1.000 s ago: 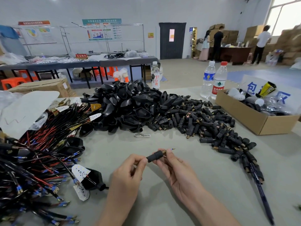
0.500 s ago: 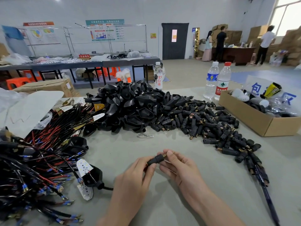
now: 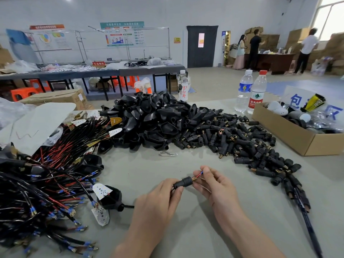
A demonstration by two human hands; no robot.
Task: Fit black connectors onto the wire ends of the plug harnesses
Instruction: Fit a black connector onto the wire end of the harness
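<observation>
Mid-threading before black connector heap (image 3: 242,142): L hand (image 3: 158,199) pinches black plastic barrel connector (image 3: 184,182), R hand (image 3: 216,186) pinches red/blue wire tips (image 3: 199,174); next pull thru

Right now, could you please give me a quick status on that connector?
Left hand holds black connector. Right hand pinches wire ends poking through. Nothing in the way.

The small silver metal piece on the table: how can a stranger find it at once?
Find the big heap of black shells in the middle of the grey table. Just before its near edge, on bare tabletop, lies the silver metal piece. It alone is pale and shiny; its neighbours are all black.
</observation>
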